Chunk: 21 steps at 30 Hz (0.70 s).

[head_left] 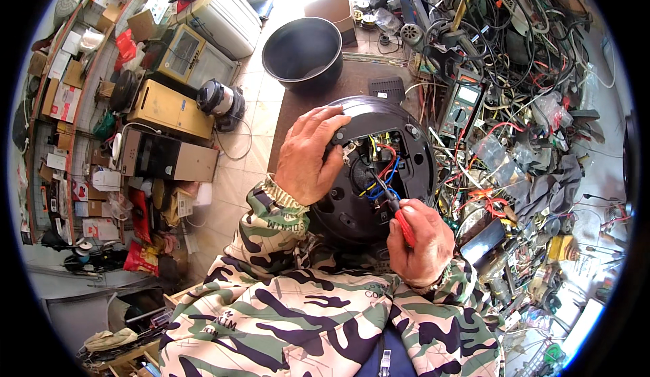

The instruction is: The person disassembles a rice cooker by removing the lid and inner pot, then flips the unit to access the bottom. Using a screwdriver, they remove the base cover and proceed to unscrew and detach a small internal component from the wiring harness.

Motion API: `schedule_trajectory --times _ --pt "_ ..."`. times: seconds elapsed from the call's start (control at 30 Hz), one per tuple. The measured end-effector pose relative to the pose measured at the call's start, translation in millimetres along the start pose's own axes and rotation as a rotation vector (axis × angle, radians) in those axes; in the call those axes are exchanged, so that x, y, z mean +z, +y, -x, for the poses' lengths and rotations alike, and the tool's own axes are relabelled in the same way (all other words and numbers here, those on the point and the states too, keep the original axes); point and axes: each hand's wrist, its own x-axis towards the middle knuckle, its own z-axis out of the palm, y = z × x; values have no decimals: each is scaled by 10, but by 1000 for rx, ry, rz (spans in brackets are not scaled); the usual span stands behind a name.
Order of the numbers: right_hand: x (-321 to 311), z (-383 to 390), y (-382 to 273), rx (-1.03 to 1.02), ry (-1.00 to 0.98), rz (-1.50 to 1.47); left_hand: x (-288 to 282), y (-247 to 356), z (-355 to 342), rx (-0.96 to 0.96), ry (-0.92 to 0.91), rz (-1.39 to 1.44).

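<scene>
1. At the far left, a white-and-red carton point(65, 102) sits among crowded shelf goods, with a red bag point(125, 47) to its right.
2. Next comes a yellow boxy appliance point(168, 108), and just beside it a silver-and-black round appliance point(218, 98) stands on the tiled floor.
3. A black pot point(303, 52) rests on the far part of a dark table point(298, 106), beyond the hands.
4. The left hand point(311, 153) lies over the upper-left part of a black round casing point(347, 204). Its fingers are side by side across the rim, and the thumb stands apart from them, nearer the body, along the opening's left side. Whether they clamp the shell I cannot tell.
5. The casing lies in front of the person, between the two hands, its underside facing up. Through its opening show yellow wires point(372, 148), red wires and blue wires, all to the right of the left fingertips.
6. A hand tool point(406, 228) with a red-and-black grip slants up and leftward, its dark front end reaching the lower part of the opening; the exact contact is too small to tell.
7. The right hand point(423, 241) has its fingers and thumb closed around that grip, at the casing's lower-right side.
8. Further right, a multimeter point(464, 106) leans by a large tangle of cables point(514, 38).
</scene>
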Motion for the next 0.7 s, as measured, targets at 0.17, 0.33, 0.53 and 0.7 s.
schedule_trajectory --times 0.17,0.33,0.53,0.7 --pt "80 -143 -120 -99 -79 134 12 0 41 6 25 10" --pt "114 -140 -135 -86 -89 122 11 13 60 9 30 4" --pt "183 -50 -45 -24 11 -18 16 -2 58 13 29 3" --pt "179 46 -10 19 89 -42 25 7 49 23 14 -12"
